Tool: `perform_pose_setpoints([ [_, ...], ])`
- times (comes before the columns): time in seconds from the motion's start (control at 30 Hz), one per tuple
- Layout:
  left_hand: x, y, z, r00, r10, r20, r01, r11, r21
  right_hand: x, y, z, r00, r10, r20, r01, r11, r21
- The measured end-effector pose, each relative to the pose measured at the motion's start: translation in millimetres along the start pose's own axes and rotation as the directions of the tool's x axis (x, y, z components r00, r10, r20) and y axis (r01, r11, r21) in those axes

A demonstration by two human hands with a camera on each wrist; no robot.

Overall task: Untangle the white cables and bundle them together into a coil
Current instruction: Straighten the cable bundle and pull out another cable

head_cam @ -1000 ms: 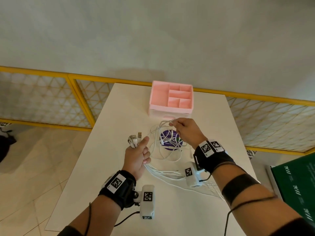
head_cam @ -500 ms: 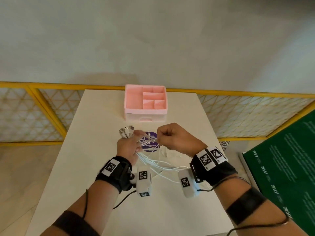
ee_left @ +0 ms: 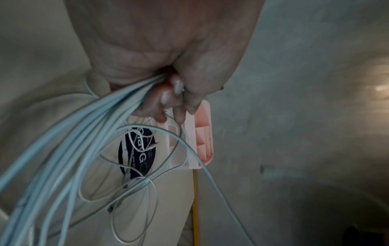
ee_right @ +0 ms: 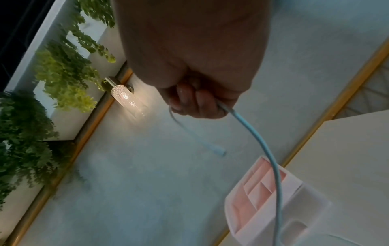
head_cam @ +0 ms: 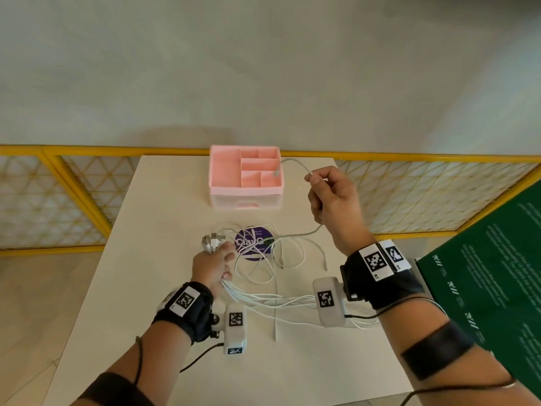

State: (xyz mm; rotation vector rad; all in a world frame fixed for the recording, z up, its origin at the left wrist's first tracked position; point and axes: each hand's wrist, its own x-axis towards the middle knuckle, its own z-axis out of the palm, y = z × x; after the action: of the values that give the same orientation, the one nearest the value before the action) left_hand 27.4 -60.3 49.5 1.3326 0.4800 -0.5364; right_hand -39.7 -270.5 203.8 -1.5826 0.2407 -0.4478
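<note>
Left hand point(head_cam: 211, 266): fist around bundle of white cables point(head_cam: 263, 300), near side of pink organiser point(head_cam: 245, 174). Right hand point(head_cam: 333, 197): pinching single cable point(head_cam: 295, 162) aloft, right of organiser. Loose loops on worktop point(head_cam: 164, 215), over purple sticker point(head_cam: 254, 241).

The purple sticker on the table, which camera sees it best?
The head view: the purple sticker shows nearly whole under cable loops. The left wrist view shows it dim, sideways and partly covered. The right wrist view misses it.
</note>
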Motion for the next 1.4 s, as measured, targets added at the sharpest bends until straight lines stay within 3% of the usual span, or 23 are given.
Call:
perform_pose_setpoints([
  [0.07, -4.0, -1.0, -3.2, 1.000, 0.004, 0.005, -0.004, 0.995, -0.098, -1.7, 7.3, 4.7, 1.000, -0.005, 0.005, 0.005, 1.000, 0.003],
  [0.2, -23.2, 7.3, -0.1, 0.974, -0.019, 0.226, 0.093, 0.943, -0.320, -12.1, 36.6, 23.0, 0.994, -0.026, 0.102, 0.033, 0.997, -0.066],
  [0.3, -32.6, 14.2, 5.4, 0.951, -0.013, 0.309, 0.140, 0.908, -0.395, -29.2, 64.5, 39.9, 0.971, 0.016, 0.240, 0.040, 0.973, -0.226],
  [0.37, -34.8, 15.8, 8.6, 0.944, 0.007, 0.331, 0.145, 0.891, -0.431, -45.2, 80.8, 49.5, 0.920, 0.092, 0.381, 0.056, 0.931, -0.360],
  [0.43, -35.7, 15.9, 9.5, 0.946, 0.028, 0.324, 0.133, 0.876, -0.464, -58.7, 92.5, 54.8, 0.882, 0.163, 0.442, 0.061, 0.891, -0.449],
  [0.63, -26.7, 9.7, -2.5, 0.950, 0.056, 0.307, 0.137, 0.809, -0.572, -73.9, 103.9, 44.1, 0.882, 0.234, 0.409, 0.010, 0.859, -0.513],
  [0.9, -18.9, 5.2, -3.9, 0.984, 0.102, 0.147, -0.021, 0.882, -0.471, -95.7, 119.7, 6.5, 0.770, 0.364, 0.524, -0.061, 0.860, -0.507],
  [1.0, -23.5, 0.1, -0.7, 0.986, 0.121, 0.113, -0.060, 0.897, -0.437, -96.0, 127.2, -9.1, 0.768, 0.415, 0.488, -0.145, 0.855, -0.498],
  [1.07, -27.6, -2.1, 2.3, 0.990, 0.132, 0.058, -0.096, 0.900, -0.425, -93.2, 134.6, -16.7, 0.796, 0.411, 0.444, -0.100, 0.812, -0.575],
  [1.13, -28.4, 0.5, 2.6, 0.990, 0.138, -0.005, -0.128, 0.899, -0.419, -88.9, 148.7, -25.6, 0.888, 0.343, 0.306, -0.039, 0.719, -0.694],
  [1.2, -27.3, 5.1, -0.7, 0.992, 0.122, -0.039, -0.127, 0.880, -0.458, -82.7, 161.7, -38.2, 0.968, 0.236, 0.082, -0.082, 0.608, -0.790],
  [1.33, -27.9, 14.0, -9.9, 0.994, 0.102, 0.036, -0.062, 0.809, -0.584, -75.4, 167.9, -62.8, 0.952, 0.201, -0.231, -0.296, 0.403, -0.866],
  [1.4, -26.5, 16.2, -14.5, 0.991, 0.113, 0.065, -0.056, 0.818, -0.573, -72.0, 164.0, -74.7, 0.928, 0.241, -0.285, -0.365, 0.430, -0.826],
])
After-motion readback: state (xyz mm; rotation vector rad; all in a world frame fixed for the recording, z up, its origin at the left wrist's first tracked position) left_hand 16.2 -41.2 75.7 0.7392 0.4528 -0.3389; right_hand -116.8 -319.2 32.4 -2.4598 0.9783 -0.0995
